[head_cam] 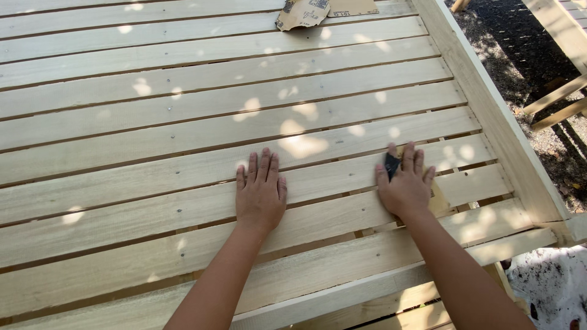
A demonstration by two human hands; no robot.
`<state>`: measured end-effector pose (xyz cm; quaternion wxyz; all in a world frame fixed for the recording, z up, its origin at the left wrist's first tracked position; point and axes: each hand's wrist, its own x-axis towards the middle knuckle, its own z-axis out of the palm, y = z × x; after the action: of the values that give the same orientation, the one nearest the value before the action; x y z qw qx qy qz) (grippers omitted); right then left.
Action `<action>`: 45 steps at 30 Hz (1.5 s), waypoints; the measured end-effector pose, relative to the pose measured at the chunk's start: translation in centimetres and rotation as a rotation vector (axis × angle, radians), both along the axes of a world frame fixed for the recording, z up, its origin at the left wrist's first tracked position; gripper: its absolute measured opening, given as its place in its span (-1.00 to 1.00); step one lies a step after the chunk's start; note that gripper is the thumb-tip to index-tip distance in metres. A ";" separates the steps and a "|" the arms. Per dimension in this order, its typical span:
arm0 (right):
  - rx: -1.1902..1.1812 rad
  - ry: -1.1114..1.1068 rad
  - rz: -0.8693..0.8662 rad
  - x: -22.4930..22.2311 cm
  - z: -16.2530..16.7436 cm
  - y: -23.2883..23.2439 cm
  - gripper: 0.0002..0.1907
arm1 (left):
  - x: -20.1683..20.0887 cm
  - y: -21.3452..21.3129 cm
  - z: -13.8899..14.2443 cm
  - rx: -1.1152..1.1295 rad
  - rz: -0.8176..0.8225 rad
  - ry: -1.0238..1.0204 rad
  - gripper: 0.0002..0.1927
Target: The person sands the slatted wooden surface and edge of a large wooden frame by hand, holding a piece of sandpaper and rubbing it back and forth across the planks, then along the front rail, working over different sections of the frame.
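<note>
My left hand lies flat on a pale wooden slat of a slatted frame, fingers together and holding nothing. My right hand presses a piece of sandpaper flat against a slat further right; a dark part shows between the fingers and a tan corner sticks out under the palm. Both forearms reach in from the bottom of the view.
Another crumpled sheet of brown sandpaper lies on the slats at the top. The frame's side rail runs down the right. Beyond it are dark ground, loose wooden pieces and a white sheet.
</note>
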<state>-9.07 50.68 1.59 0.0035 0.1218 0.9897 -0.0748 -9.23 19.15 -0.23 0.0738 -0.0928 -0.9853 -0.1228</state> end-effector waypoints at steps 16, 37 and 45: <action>-0.069 0.076 0.477 6.4 -2.6 -15.5 -0.25 | 2.3 -2.8 0.3 -0.018 0.062 -0.010 -0.38; -0.071 0.003 0.407 7.9 -1.5 -17.8 -0.27 | 2.3 -3.0 0.0 -0.021 0.072 0.002 -0.37; -0.018 0.140 -0.259 2.4 -1.6 3.8 -0.15 | 2.4 -2.4 -0.1 -0.029 0.110 -0.020 -0.39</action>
<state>-6.66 54.49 0.00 -0.0739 0.2428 0.9629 -0.0920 -6.78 16.77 -0.38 0.0695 -0.0382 -0.9913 -0.1052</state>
